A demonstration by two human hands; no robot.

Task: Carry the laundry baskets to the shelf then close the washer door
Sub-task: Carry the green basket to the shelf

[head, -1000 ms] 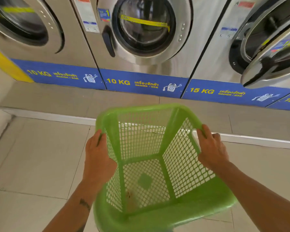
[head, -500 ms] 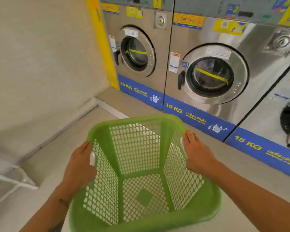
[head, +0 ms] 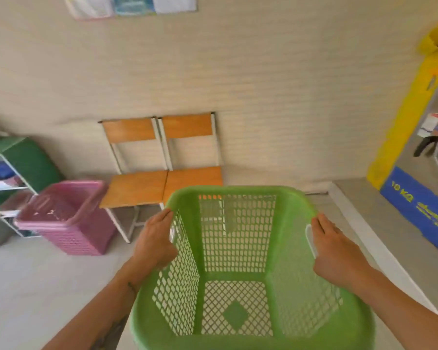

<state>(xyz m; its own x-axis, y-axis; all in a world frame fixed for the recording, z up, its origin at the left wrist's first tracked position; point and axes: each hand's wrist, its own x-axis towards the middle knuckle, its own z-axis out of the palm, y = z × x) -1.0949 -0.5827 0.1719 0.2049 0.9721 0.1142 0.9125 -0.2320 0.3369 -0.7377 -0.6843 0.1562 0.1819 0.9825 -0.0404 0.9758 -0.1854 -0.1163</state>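
View swung off washers, now facing wall. Shelf (head: 8, 173) far left of grip, pink basket (head: 66, 218) beside it, chairs (head: 162, 173) ahead. Left hand (head: 154, 238), right hand (head: 336, 251) clamped on empty green basket (head: 238, 332) rims, carried. Heading shelfward, looks like; washer door later.

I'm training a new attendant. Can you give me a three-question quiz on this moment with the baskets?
1. True or false: the green basket is empty.
2. Which hands hold it? A) left only B) right only C) both
3. What stands between the pink basket and the green one?

Key: 1 true. 2 C: left hand and right hand grip opposite sides of the rim. 3 Two chairs against the wall.
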